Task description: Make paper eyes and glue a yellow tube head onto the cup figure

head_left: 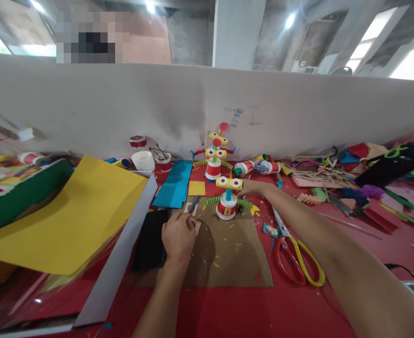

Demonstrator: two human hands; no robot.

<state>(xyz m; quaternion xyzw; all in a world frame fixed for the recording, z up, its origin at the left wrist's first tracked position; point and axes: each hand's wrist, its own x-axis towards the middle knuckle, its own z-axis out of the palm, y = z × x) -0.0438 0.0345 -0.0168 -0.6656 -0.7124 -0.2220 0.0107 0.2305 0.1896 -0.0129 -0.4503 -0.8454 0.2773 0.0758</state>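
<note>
I saw the left hand (179,231) curled by the flat black phone (149,240), the right hand (252,188) extended to the red-and-white cup figure (226,209); whether either's fingers pinched anything, I couldn't tell.

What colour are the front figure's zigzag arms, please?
The zigzag arms are green, head view.

Matt cardboard mat (235,258) under paper toy (227,209)
Glossy phone (151,239) at the mat's left edge; at its right, metal scissors (287,234) with probably plastic handles (294,241).
</note>
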